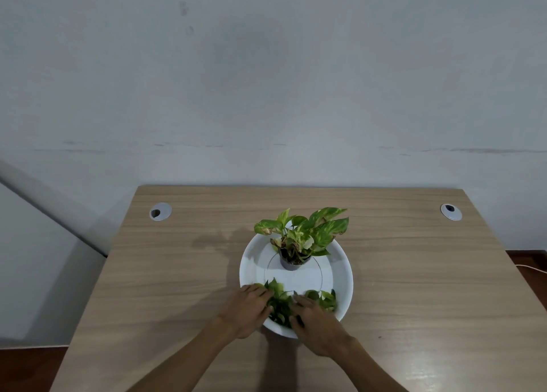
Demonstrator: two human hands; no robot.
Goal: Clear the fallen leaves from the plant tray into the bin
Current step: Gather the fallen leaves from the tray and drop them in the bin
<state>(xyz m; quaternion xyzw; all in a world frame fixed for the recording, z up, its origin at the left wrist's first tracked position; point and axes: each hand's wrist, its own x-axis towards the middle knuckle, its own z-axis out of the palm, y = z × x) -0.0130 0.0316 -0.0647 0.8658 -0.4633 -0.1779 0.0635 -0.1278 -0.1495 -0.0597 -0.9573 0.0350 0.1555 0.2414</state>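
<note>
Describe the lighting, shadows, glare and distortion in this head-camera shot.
Head view: soft, even light; the potted plant casts a faint shadow leftward across the table; a pale glare patch sits at the table's near right; wide-angle distortion splays the table edges outward; both hands are slightly soft.

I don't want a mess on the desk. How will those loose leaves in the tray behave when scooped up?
The loose leaves look thin and flat, so probably light and floppy; some may slip out. Both hands, left hand and right hand, cupping the pile likely helps.
</note>
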